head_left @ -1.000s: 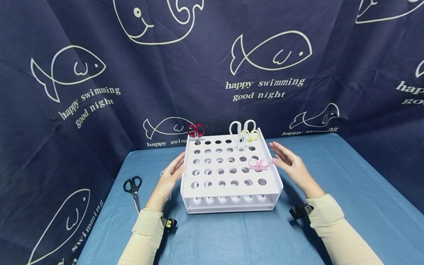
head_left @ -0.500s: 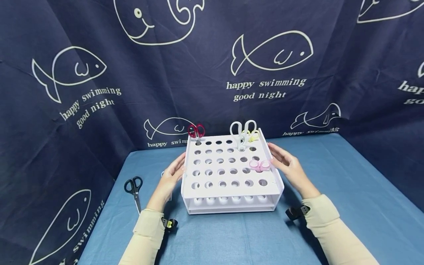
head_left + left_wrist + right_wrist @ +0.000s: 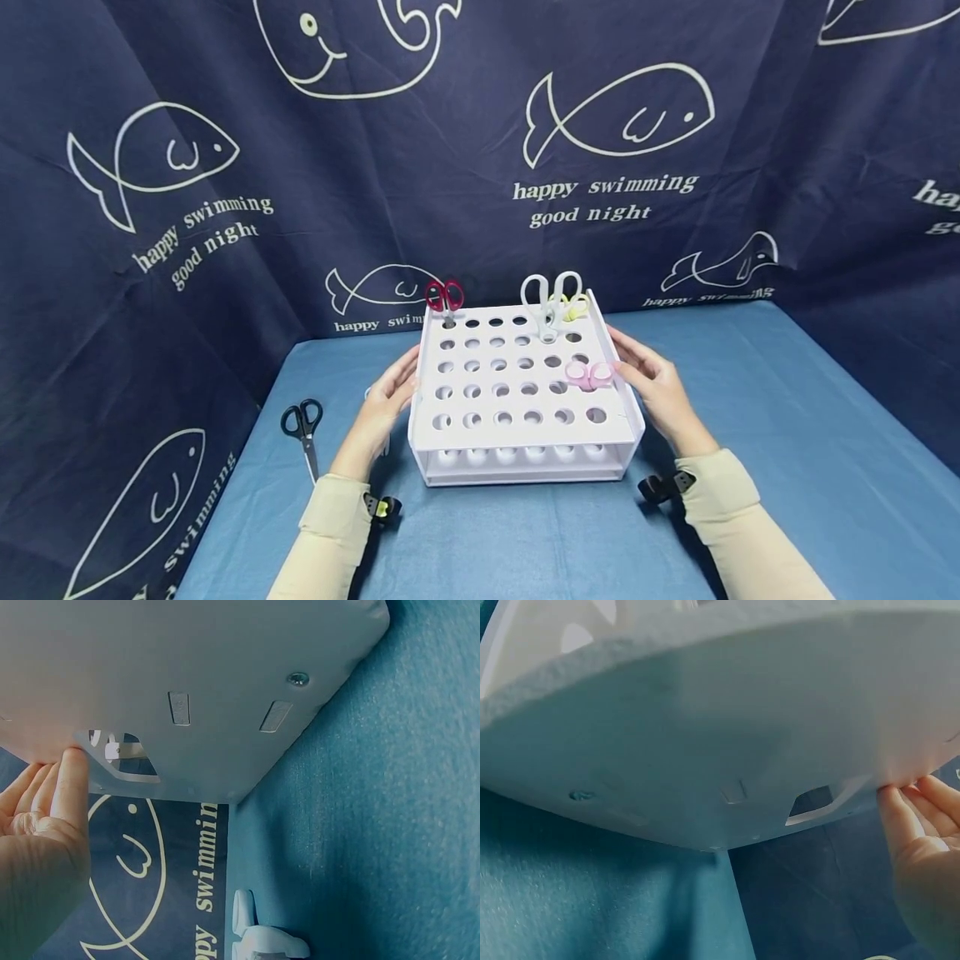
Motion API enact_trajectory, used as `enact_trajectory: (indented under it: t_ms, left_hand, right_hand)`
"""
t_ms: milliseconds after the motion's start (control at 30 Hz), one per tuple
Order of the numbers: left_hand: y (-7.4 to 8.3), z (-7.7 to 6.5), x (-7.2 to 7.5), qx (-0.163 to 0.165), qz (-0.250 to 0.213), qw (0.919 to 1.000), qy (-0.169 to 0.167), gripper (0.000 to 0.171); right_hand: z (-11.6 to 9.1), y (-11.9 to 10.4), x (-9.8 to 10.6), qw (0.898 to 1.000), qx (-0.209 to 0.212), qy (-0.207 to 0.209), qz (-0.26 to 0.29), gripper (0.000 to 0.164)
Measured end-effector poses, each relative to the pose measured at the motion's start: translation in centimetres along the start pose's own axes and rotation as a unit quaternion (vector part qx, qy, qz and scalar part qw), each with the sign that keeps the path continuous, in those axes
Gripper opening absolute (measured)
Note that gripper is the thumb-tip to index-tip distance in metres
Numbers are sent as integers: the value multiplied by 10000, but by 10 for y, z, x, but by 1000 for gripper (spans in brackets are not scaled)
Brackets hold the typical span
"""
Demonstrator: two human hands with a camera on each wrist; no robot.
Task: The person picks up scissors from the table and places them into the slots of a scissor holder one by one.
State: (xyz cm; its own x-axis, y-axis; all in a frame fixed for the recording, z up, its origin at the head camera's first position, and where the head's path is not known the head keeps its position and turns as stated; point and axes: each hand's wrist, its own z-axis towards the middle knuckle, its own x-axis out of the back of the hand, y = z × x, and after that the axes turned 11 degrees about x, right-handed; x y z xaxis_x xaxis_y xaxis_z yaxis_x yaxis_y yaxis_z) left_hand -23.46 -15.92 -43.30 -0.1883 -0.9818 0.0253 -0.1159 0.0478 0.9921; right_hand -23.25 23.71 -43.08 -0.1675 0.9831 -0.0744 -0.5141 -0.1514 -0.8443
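A white rack (image 3: 487, 435) with rows of round holes stands on the blue cloth, between both hands. My left hand (image 3: 384, 404) touches its left side; the left wrist view shows straight fingertips against the panel near a cut-out. On the opposite side, my right hand (image 3: 660, 392) has its fingertips at the right panel, fingers extended. Red-handled scissors (image 3: 446, 295) stand in the back left hole. Toward the back right are large white scissors (image 3: 543, 302) and yellow-handled scissors (image 3: 577, 311). Pink-handled scissors (image 3: 588, 378) sit near the right edge.
Black-handled scissors (image 3: 302, 423) lie on the cloth at the left. White-handled scissors (image 3: 266, 941) lie left of the rack, mostly hidden behind the left arm in the head view. A dark blue curtain (image 3: 465, 175) with fish drawings hangs behind.
My right hand has moved slightly left, onto the rack's right side. The rack and my left hand look almost unmoved.
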Motion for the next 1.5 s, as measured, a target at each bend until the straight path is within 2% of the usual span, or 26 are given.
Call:
enact_trajectory:
  t_ms: [333,700,1067,1333,1500]
  left_hand:
    - [-8,-8,-2,60,2,10000,65,54]
    - [-2,-5,1,-29,90,9999,55,54]
    - [21,7,7,-224,382,9990,-64,56]
    - [18,4,11,-205,407,9984,-343,56]
    - [17,-2,15,-248,444,9981,-343,57]
  right_hand:
    - [-14,2,0,9995,-240,47,-223,52]
    - [-9,3,-3,9986,-308,131,-405,50]
    - [5,0,-5,9989,-229,353,-191,50]
    - [-1,2,-4,9984,-330,343,-304,50]
    - [-3,3,-5,9987,-398,218,-238,52]
